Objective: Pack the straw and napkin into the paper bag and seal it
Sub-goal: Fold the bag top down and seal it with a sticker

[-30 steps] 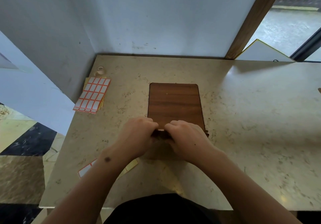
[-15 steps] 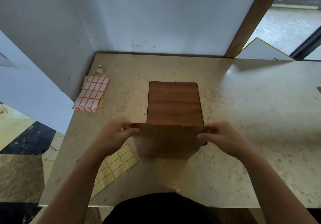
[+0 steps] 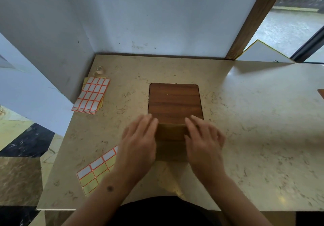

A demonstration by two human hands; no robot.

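A brown paper bag (image 3: 171, 138) lies flat at the near middle of the stone table, its far end folded over and resting on the near edge of a dark wooden board (image 3: 174, 101). My left hand (image 3: 140, 141) lies flat on the bag's left side with fingers spread. On the bag's right side my right hand (image 3: 203, 140) presses down the same way. Both hands are blurred. Neither straw nor napkin is visible.
A partly used label sheet (image 3: 97, 169) lies by my left wrist. A stack of white labels with orange borders (image 3: 92, 94) and a small tape roll (image 3: 99, 70) sit at the far left near the wall. The table's left edge (image 3: 57, 155) drops off to the floor.
My hands held the bag's top edge by its two corners half a second ago. Now they lie flat on the bag and the top is folded down towards me.
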